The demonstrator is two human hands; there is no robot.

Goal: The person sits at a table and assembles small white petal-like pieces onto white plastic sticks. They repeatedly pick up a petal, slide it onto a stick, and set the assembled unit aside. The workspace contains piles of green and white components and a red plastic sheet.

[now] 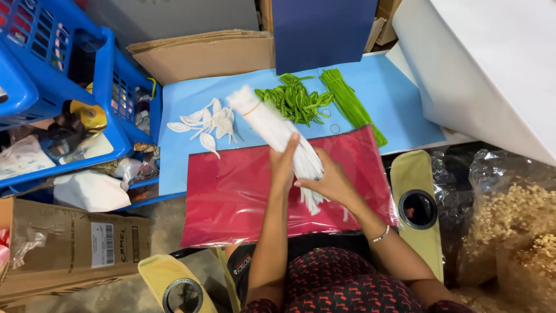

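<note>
A long bundle of white stems (272, 124), tied with a thin rubber band, lies diagonally across a red sheet in clear wrap (226, 197) and a light blue sheet (185, 98). My left hand (284, 165) presses flat against the bundle's left side. My right hand (327, 182) grips its lower end, fingers curled around the stems. White petal shapes (208, 124) lie scattered left of the bundle. Green leaf pieces (295, 98) and a bunch of straight green stems (350, 104) lie to its right.
Blue plastic crates (63, 87) with clutter stand at left, a cardboard box (69, 249) below them. Flat cardboard (202, 55) and a dark blue board (321, 32) lean at the back. A white sheet (492, 69) is at right, above bags of dried filler (509, 226). Two yellow-green lids (414, 197) flank my lap.
</note>
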